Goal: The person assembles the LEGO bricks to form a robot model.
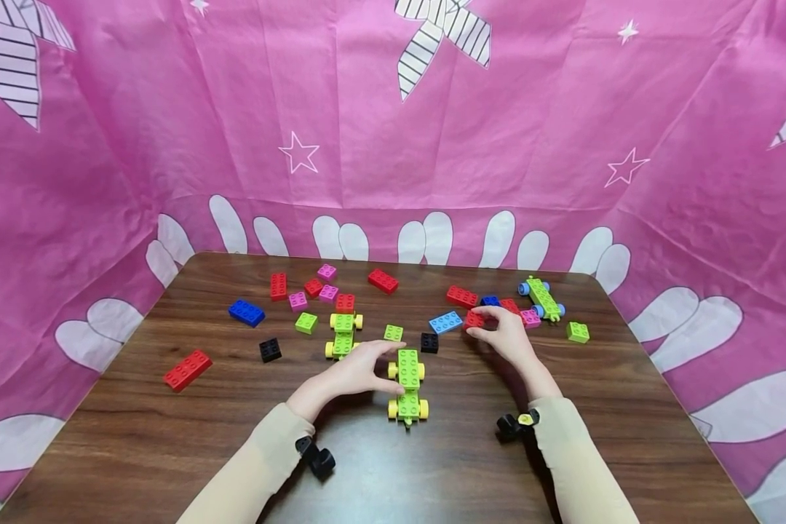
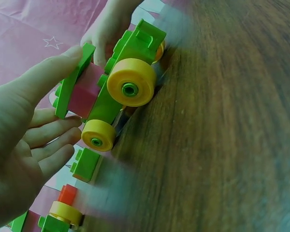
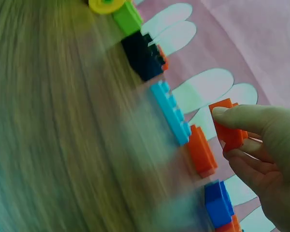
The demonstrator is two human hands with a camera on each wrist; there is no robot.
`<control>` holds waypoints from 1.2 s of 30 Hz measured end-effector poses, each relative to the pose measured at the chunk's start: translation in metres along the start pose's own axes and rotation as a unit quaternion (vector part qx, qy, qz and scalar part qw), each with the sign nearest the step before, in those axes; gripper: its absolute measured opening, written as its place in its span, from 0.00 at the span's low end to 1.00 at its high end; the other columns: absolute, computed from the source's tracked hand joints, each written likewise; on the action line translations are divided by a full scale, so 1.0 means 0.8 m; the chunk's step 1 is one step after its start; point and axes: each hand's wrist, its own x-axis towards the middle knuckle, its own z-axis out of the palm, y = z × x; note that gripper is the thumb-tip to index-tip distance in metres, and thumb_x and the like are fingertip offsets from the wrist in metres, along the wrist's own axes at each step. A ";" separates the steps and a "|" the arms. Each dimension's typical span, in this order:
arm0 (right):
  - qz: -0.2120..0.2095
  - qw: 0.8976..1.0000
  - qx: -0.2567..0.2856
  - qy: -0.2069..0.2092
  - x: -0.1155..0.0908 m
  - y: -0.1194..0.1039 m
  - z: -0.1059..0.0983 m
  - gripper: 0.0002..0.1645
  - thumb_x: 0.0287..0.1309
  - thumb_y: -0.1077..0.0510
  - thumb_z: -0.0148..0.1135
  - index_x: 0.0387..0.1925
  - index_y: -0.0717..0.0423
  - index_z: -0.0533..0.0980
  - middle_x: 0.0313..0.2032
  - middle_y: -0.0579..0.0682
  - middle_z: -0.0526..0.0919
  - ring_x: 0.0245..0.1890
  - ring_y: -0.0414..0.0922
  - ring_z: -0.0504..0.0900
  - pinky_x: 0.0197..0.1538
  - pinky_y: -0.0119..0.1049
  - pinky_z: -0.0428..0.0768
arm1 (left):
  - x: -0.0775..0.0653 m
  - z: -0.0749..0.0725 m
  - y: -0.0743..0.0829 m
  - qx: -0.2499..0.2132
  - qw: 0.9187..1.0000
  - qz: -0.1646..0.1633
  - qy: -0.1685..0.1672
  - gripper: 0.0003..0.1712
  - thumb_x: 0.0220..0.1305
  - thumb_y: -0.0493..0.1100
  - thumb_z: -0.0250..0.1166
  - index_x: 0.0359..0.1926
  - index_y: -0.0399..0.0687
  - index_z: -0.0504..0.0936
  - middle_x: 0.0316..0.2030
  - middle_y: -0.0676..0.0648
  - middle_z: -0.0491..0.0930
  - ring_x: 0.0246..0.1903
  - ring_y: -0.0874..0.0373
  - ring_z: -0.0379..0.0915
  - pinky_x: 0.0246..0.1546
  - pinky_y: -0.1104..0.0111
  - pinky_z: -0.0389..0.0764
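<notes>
A lime-green toy car with yellow wheels stands in front of me, its length pointing away. On it, in the left wrist view, a pink brick carries a lime-green brick. My left hand spans that top brick, thumb at the near end and index finger at the far end; the other fingers are fairly straight. My right hand pinches a small red brick between thumb and fingers, held above the table. The fingers partly hide this brick in the head view.
Around the right hand lie a light-blue brick, a long red brick, a pink brick and a black brick. A blue-wheeled car stands at the back right. Left of centre is another yellow-wheeled car, among several loose bricks.
</notes>
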 end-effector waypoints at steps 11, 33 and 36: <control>-0.006 0.998 0.064 0.011 -0.010 -0.055 0.012 0.26 0.50 0.52 0.74 0.50 0.58 0.79 0.47 0.56 0.84 0.45 0.52 0.80 0.48 0.47 0.80 | 0.000 -0.003 0.000 0.007 1.000 -0.003 0.013 0.44 0.53 0.55 0.73 0.65 0.39 0.69 0.59 0.43 0.75 0.57 0.51 0.73 0.60 0.55 0.72; -0.082 0.988 0.101 -0.081 -0.025 -0.127 0.045 0.22 0.49 0.56 0.74 0.47 0.55 0.81 0.43 0.50 0.85 0.42 0.47 0.83 0.47 0.46 0.82 | -0.002 -0.002 0.000 0.022 0.999 -0.013 0.033 0.40 0.50 0.56 0.74 0.59 0.39 0.75 0.52 0.43 0.80 0.53 0.52 0.76 0.56 0.58 0.76; -0.086 0.986 0.101 -0.096 -0.026 -0.130 0.046 0.21 0.50 0.55 0.74 0.47 0.55 0.81 0.42 0.49 0.85 0.43 0.45 0.82 0.48 0.43 0.82 | -0.002 -0.003 0.000 0.024 0.999 -0.012 0.032 0.39 0.51 0.56 0.74 0.59 0.39 0.75 0.52 0.43 0.80 0.53 0.52 0.76 0.56 0.58 0.76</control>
